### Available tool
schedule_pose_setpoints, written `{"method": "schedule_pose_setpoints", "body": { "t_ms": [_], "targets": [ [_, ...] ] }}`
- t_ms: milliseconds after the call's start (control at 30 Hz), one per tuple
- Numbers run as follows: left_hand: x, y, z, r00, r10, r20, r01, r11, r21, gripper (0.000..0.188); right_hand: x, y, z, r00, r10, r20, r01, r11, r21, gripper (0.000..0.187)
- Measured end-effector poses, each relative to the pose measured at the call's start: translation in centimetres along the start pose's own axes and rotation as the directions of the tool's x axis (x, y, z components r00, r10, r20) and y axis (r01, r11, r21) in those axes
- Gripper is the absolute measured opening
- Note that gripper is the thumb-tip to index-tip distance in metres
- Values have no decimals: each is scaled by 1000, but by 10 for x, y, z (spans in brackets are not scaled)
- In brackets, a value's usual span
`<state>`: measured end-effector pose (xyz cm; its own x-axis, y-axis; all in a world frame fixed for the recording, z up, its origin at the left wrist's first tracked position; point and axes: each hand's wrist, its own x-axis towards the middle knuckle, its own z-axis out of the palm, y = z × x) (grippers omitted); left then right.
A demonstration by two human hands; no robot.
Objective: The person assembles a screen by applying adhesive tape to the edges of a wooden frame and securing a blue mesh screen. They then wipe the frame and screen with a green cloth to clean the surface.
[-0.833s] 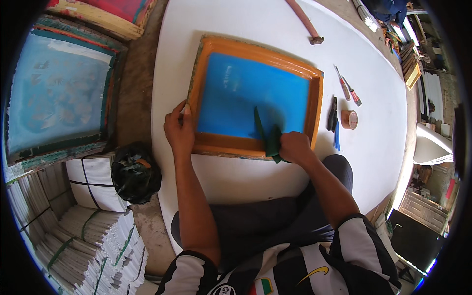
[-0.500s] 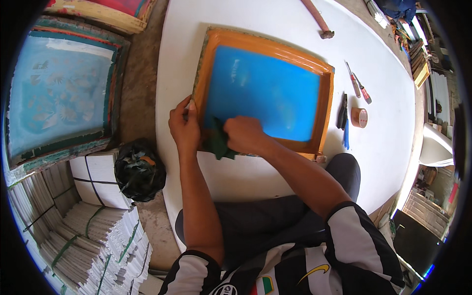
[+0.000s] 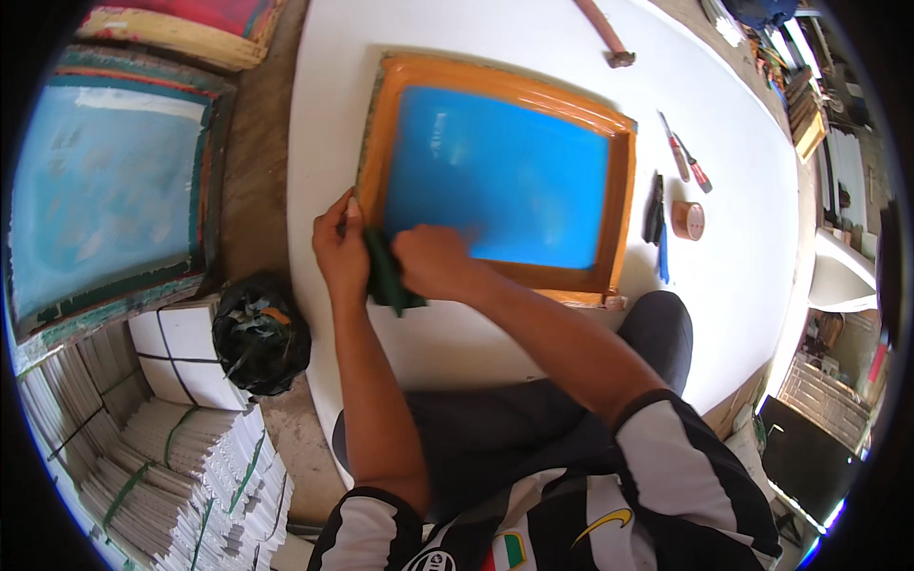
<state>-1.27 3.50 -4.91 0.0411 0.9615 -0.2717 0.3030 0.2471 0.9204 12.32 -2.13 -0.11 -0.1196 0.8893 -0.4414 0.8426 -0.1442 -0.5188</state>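
Observation:
A silk-screen frame (image 3: 622,195) with orange-brown edges lies on the white table (image 3: 733,276), and blue mesh (image 3: 505,171) fills it. At its left edge, my left hand (image 3: 341,249) is closed on the rim, thumb on top. My right hand (image 3: 433,262) is closed round a bunched dark green cloth (image 3: 384,276) at the frame's lower left corner. That corner is hidden behind the cloth and my hands.
Right of the frame lie two screwdrivers (image 3: 687,157), black-and-blue-handled pliers (image 3: 657,219) and a roll of brown tape (image 3: 687,220). A hammer (image 3: 609,38) rests beyond. On the left are another screen (image 3: 109,190), a black plastic bag (image 3: 262,333) and strapped white stacks (image 3: 171,457).
My right hand has drawn the cloth leftward, off the mesh's lower edge to the frame's lower left corner. My left hand keeps its place on the rim. The whole view has shifted slightly.

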Motion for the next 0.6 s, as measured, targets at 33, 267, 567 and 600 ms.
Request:
{"method": "schedule_pose_setpoints", "body": {
  "t_ms": [33, 267, 567, 600],
  "targets": [
    [-1, 3, -1, 1000, -13, 12, 13, 1000, -8, 32, 7, -1, 5, 998, -28, -51, 31, 998, 52, 12],
    [-4, 8, -2, 1000, 2, -12, -1, 1000, 28, 32, -62, 56, -36, 970, 159, 182, -119, 970, -212, 19],
    [-5, 11, 1, 999, 22, -30, -19, 996, 90, 33, -193, 182, -54, 930, 274, 244, -52, 757, -651, 11],
    [-5, 11, 0, 999, 23, -44, -18, 994, 112, 33, -193, 184, -53, 941, 221, 256, -2, 761, -648, 10]
  ]
}}
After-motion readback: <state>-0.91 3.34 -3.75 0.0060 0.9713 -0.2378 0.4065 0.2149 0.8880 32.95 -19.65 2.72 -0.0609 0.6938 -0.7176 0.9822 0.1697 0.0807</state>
